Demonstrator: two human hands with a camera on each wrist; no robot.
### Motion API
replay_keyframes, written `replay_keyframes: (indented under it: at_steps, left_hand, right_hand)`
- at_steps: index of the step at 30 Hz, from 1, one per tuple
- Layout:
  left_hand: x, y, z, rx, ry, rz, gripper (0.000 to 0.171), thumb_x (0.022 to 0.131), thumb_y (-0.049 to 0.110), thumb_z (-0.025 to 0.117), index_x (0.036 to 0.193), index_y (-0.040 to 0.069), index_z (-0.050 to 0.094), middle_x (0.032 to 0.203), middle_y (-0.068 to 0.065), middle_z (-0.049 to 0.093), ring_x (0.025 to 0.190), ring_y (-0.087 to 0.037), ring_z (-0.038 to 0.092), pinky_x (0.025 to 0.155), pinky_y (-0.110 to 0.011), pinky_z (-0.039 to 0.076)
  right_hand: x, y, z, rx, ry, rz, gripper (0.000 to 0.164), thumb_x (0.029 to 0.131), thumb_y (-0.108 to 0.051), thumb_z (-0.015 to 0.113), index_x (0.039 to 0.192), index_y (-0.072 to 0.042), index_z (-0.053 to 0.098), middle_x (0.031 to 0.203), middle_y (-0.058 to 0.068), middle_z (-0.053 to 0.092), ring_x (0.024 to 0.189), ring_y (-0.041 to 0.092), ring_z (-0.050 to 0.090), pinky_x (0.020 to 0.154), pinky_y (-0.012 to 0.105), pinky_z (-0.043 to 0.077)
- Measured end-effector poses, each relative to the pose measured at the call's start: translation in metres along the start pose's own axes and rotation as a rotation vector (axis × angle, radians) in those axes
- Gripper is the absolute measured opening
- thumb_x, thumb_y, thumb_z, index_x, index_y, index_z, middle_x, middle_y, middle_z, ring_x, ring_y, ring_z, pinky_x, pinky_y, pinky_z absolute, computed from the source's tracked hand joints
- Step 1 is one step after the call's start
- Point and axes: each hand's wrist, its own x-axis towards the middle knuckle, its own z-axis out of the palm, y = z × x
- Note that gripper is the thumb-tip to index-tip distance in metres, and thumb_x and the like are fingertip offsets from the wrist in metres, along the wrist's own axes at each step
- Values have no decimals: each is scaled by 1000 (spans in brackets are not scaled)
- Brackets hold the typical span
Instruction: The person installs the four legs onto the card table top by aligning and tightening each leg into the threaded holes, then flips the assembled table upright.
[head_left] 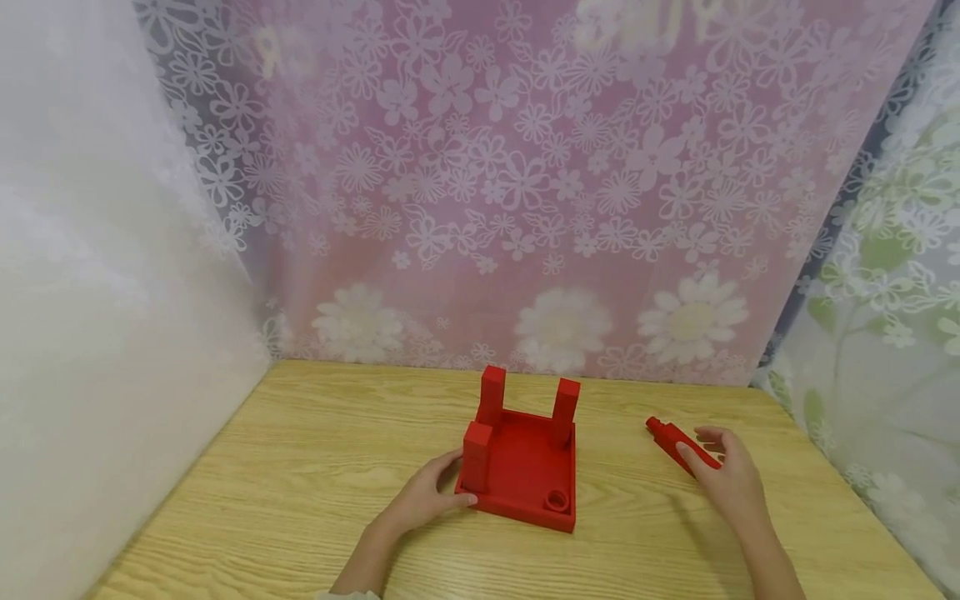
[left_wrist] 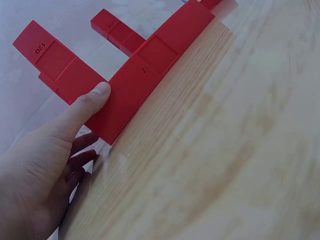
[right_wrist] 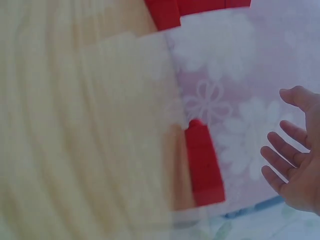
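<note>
Three upright legs (head_left: pixel 476 460) on our red tray (head_left: pixel 519 510), our left hand (head_left: pixel 422 502) gripping its corner, right hand (head_left: pixel 731 483) spread beside a loose leg (head_left: pixel 671 440).

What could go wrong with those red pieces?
The loose red post might get knocked or slip, because the right hand is right by it with its fingers open.

The red tray might slide or twist if something bumps it, since the left hand holds it at just one corner.

If the post goes into the round socket, its narrow end could sit crooked, because that ring is small.
</note>
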Motion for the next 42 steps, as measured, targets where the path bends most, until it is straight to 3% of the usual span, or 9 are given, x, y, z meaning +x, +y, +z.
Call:
replay_keyframes:
  at_steps: [8, 11, 15, 19, 26, 35, 42]
  left_hand:
    - [1, -1, 0, 25, 4, -2, 73, 79, 34, 73, 138, 7, 40, 131, -5, 48, 125, -24, 38, 102, -43, 29]
    - [1, -2, 0, 35, 1, -8, 74, 79, 37, 72, 138, 7, 40, 131, -4, 48, 125, -23, 37, 102, -43, 29]
    - [2, -2, 0, 37, -3, -15, 74, 78, 36, 73, 138, 8, 40, 132, -3, 47, 126, -23, 37, 102, -44, 28]
    - [1, 2, 0, 48, 4, -25, 72, 79, 34, 73, 138, 8, 41, 132, -4, 47, 126, -24, 36, 102, -44, 28]
    - [-3, 21, -1, 6, 10, -21, 69, 80, 20, 74, 137, 1, 40, 131, -13, 46, 125, -32, 36, 101, -50, 27]
    - [1, 1, 0, 16, -5, -22, 72, 79, 33, 73, 138, 9, 40, 132, -2, 47, 126, -22, 36, 103, -43, 28]
    - [1, 2, 0, 12, -10, -16, 72, 79, 34, 72, 138, 9, 40, 132, -2, 47, 126, -24, 36, 102, -44, 28]
  right_hand:
    - [0, 41, -6, -24, -66, 111, 60, 91, -33, 58, 128, 8, 38, 128, 34, 34, 114, 50, 33, 85, 62, 32]
    - [1, 53, -1, -17, -96, 141, 64, 90, -36, 58, 133, 6, 35, 132, 36, 29, 109, 49, 39, 78, 54, 42]
    - [2, 70, 11, -13, -65, 111, 61, 90, -29, 60, 132, 7, 36, 127, 33, 37, 99, 42, 48, 69, 41, 45]
    - [4, 81, 22, -11, 9, 54, 55, 88, -20, 63, 130, 7, 40, 118, 28, 46, 100, 40, 48, 75, 47, 40]
    - [7, 88, 30, -31, 30, 34, 46, 86, -14, 64, 123, 6, 45, 114, 30, 47, 99, 43, 47, 78, 54, 38]
    - [8, 88, 33, -71, 86, 52, 38, 84, -5, 64, 117, 4, 49, 112, 30, 51, 97, 44, 49, 80, 53, 38]
    - [8, 85, 33, -72, 83, 100, 35, 85, -6, 62, 116, 2, 49, 111, 30, 52, 96, 43, 50, 78, 51, 38]
